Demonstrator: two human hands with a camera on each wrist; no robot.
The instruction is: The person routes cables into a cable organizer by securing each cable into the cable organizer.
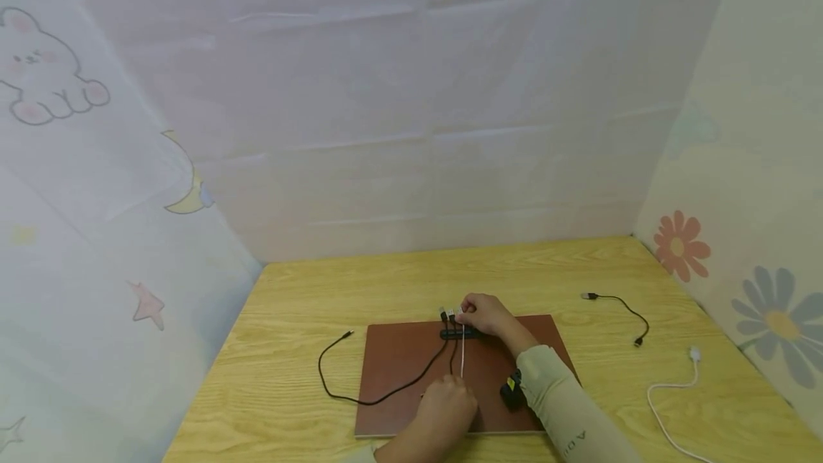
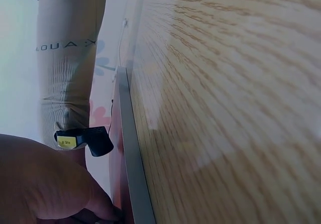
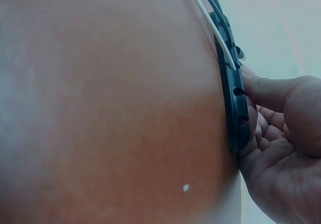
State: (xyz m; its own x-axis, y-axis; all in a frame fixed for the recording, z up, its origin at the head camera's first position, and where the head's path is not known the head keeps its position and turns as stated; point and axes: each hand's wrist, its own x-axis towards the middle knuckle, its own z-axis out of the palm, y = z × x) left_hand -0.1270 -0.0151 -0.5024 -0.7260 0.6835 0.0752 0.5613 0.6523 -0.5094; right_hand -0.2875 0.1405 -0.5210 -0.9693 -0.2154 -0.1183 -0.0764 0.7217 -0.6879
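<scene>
A black cable organizer (image 1: 474,333) lies along the far edge of a brown board (image 1: 398,349); in the right wrist view its notched strip (image 3: 233,108) stands on edge. A white cable (image 1: 463,352) sits in one notch, beside two black cables (image 1: 418,379). My right hand (image 1: 485,314) pinches the white cable's plug end just beyond the organizer, thumb (image 3: 266,91) near the notch. Nearer the front, my left hand (image 1: 448,406) is curled over the board, holding the white cable where it runs straight down to it. Its fingertips are mostly hidden.
On the wooden table (image 1: 289,291), a short black USB cable (image 1: 624,300) lies at the right, with another white cable (image 1: 662,386) closer to the front. One black cable's small plug (image 1: 348,334) reaches past the board's left side. Patterned sheets surround the table's back and sides.
</scene>
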